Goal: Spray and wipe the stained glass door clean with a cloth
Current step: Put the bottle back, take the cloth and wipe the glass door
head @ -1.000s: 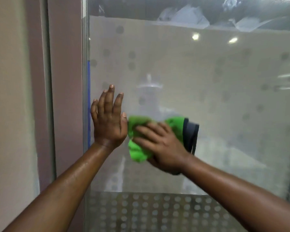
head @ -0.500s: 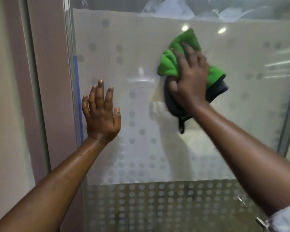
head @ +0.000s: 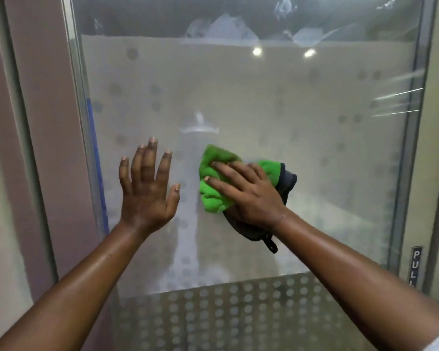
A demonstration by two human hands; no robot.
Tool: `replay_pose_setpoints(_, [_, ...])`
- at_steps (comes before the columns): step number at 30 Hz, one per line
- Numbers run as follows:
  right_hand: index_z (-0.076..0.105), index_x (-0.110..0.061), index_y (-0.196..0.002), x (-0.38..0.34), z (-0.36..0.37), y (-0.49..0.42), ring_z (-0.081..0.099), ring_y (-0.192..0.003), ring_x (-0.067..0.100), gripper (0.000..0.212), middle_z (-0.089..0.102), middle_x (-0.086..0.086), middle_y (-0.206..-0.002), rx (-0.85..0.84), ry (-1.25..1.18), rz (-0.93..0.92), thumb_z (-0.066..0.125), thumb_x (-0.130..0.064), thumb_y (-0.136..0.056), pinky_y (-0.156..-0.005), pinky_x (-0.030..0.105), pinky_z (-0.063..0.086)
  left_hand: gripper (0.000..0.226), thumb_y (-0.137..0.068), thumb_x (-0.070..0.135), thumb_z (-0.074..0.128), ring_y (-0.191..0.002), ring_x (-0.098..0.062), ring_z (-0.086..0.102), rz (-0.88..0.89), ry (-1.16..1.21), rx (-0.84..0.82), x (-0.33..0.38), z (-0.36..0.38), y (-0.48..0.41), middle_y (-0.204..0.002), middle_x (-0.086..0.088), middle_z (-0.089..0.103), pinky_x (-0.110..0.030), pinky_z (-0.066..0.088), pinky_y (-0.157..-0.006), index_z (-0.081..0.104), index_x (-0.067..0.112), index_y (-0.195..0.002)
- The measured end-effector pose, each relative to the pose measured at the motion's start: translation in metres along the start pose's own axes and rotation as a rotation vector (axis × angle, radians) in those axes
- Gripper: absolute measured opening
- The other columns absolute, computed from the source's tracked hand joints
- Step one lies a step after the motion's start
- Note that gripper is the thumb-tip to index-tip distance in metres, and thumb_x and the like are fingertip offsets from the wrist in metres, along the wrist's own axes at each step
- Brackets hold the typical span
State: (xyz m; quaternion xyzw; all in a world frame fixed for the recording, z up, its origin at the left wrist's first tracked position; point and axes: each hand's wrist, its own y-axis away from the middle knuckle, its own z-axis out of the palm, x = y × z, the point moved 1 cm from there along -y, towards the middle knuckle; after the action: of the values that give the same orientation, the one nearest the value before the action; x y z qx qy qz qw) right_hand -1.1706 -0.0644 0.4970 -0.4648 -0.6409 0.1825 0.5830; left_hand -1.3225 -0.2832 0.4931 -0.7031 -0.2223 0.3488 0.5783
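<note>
Since the earlier frame your right hand point(head: 249, 196) had swept the green cloth point(head: 214, 181) down from 12 o'clock to the middle of the glass door point(head: 289, 122), fingers pressed flat on it, left hand point(head: 147, 188) spread on the pane at 9 o'clock, and wiping seemed still unfinished.

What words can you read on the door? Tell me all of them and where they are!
"PUL": white letters stacked downward on a small dark sign on the door frame at the right; the arm hides whatever comes below.
There is no other writing on the glass door, which has only dots and reflections, and none on the green cloth.
</note>
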Motion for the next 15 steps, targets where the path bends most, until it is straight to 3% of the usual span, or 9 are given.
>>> replay_pose_setpoints(7, [0.056, -0.026, -0.146, 0.059, -0.021, -0.006, 0.050, -0.129, 0.035, 0.057, 0.047, 0.005, -0.157, 0.158, 0.056, 0.267, 0.065, -0.043, -0.092, -0.098, 0.048, 0.041, 0.066, -0.097, 0.044, 0.045, -0.147, -0.037, 0.033, 0.165, 0.064, -0.006, 0.068, 0.005, -0.046, -0.161, -0.021, 0.038, -0.059, 0.025, -0.117, 0.043, 0.009, -0.153])
replay_pose_setpoints(15, [0.060, -0.022, -0.142, 0.147, -0.050, 0.042, 0.052, -0.128, 0.038, 0.060, 0.052, 0.006, -0.153, 0.267, 0.072, 0.579, 0.068, -0.029, -0.083, -0.101, 0.048, 0.042, 0.065, -0.100, 0.048, 0.037, -0.147, -0.038, 0.032, 0.183, -0.010, 0.001, 0.066, 0.020, -0.044, -0.162, -0.019, 0.034, -0.058, 0.021, -0.117, 0.042, 0.009, -0.152])
